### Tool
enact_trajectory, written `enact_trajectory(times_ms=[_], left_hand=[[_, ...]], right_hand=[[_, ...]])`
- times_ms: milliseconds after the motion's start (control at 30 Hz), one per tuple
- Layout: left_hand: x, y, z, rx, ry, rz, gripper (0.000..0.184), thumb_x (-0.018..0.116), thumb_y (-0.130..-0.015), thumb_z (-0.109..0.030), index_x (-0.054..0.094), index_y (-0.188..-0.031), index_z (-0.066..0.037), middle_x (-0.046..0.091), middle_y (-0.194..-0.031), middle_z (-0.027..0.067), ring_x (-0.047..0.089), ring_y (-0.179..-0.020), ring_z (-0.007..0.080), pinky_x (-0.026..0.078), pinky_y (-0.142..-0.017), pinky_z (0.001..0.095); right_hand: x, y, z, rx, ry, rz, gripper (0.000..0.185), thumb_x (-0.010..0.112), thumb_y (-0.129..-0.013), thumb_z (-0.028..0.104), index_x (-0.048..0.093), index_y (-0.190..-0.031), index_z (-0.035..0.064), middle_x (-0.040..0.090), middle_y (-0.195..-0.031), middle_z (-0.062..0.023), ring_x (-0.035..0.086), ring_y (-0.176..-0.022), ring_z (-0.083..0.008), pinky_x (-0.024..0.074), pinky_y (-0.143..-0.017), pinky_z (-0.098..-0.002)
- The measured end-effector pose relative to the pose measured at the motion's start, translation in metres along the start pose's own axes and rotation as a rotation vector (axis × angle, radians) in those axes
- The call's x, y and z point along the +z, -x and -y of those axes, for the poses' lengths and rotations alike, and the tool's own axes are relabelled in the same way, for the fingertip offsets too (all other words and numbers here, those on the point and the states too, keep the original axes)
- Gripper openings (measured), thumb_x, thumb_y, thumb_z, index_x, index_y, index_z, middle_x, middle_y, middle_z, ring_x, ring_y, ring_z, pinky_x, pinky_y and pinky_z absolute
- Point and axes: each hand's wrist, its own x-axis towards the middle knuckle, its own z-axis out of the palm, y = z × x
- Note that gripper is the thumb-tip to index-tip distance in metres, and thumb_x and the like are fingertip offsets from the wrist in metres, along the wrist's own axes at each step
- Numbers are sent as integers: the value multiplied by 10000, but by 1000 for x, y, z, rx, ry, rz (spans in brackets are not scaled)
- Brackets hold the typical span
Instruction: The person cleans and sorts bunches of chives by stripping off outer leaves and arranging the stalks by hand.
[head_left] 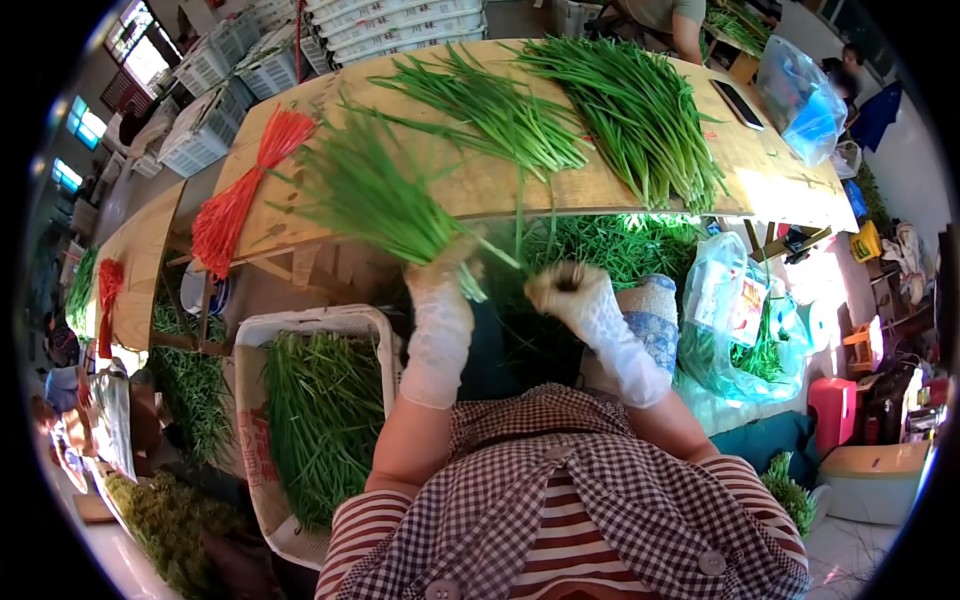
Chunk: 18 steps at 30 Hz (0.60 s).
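Note:
A bunch of long green leafy stalks [385, 190] is gripped by my left hand [443, 275], gloved in white, its tips fanning up and left over the wooden table. My right hand [568, 290], also gloved, is curled just right of the bunch, near one stalk that sticks out; its fingertips are blurred and what they hold is hidden. On the table [480, 195] lie a loose pile of stalks [500, 110] and a thicker pile [640, 120]. A bundle of red ties [245, 190] hangs over the table's left edge.
A white basket [388, 350] of stalks stands at my lower left. Right of my knee is a clear plastic bag [715, 330]. A phone [736, 104] and a blue bag [805, 105] lie at the table's right. Another person's arm [687, 35] shows beyond the table; crates [205, 130] stand back left.

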Motion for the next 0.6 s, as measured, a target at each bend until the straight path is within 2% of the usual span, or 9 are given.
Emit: enact_trajectory(times_ms=[33, 67, 133, 200, 333, 400, 433, 533, 600], left_hand=[[-11, -11, -5, 44, 69, 48, 285, 756, -722, -52, 599, -951, 13, 632, -822, 75, 591, -595, 135, 478, -488, 229], [-20, -20, -9, 87, 138, 95, 271, 741, -745, -75, 603, -957, 23, 632, -828, 78, 584, -595, 131, 474, -495, 222], [-16, -7, -40, 84, 192, 199, 248, 701, -782, -91, 605, -966, 45, 636, -848, 105, 561, -578, 126, 457, -482, 213], [-6, 4, -49, 82, 173, 202, 232, 664, -795, -62, 611, -981, 66, 636, -833, 112, 545, -566, 126, 449, -480, 217], [6, 0, -40, 134, 112, 192, 207, 637, -795, -19, 613, -980, 70, 655, -913, 135, 554, -567, 130, 458, -484, 219], [5, 4, -33, 162, 84, 209, 203, 639, -787, -7, 609, -975, 62, 662, -945, 149, 550, -553, 133, 456, -468, 219], [2, 2, -28, 179, 88, 238, 184, 640, -792, -15, 605, -962, 48, 668, -926, 157, 552, -544, 133, 457, -458, 227], [1, 2, -24, 102, 40, 228, 272, 736, -717, 20, 586, -941, -12, 636, -792, 73, 548, -524, 135, 441, -472, 245], [2, 2, -18, 128, -41, 228, 222, 696, -744, 21, 599, -944, 21, 657, -812, 123, 569, -555, 136, 451, -466, 230]], right_hand=[[-9, 4, -7, -92, 357, 132, 179, 753, -740, 134, 713, -881, 30, 700, -782, -82, 641, -697, -132, 528, -701, -263], [-18, 6, -9, -113, 872, 380, 213, 722, -769, 219, 713, -891, 45, 697, -790, -126, 662, -695, -199, 543, -694, -301], [-26, 6, -32, -234, 988, 218, 300, 674, -820, 308, 702, -933, 31, 686, -794, -165, 669, -730, -247, 544, -712, -316], [-23, 4, 12, -97, 620, -90, 307, 611, -869, 329, 688, -1021, 75, 689, -948, -160, 669, -858, -308, 529, -788, -351], [-2, -26, 43, -145, -258, 5, 320, 653, -886, 273, 679, -1038, -7, 708, -880, -90, 665, -735, -178, 528, -702, -290], [14, -34, 48, -103, -453, 98, 266, 693, -865, 189, 679, -1007, -35, 695, -853, -58, 628, -738, -117, 512, -703, -256], [16, -31, 51, -87, -464, 123, 241, 715, -835, 127, 680, -1019, -24, 694, -866, -63, 624, -765, -117, 500, -730, -250], [16, -36, 39, -183, -261, 96, 248, 714, -835, 152, 682, -1012, -19, 693, -843, -69, 624, -749, -119, 507, -712, -270], [18, -31, 37, -241, -4, 26, 209, 677, -855, 173, 672, -968, -3, 687, -802, -105, 660, -718, -205, 517, -663, -317]])
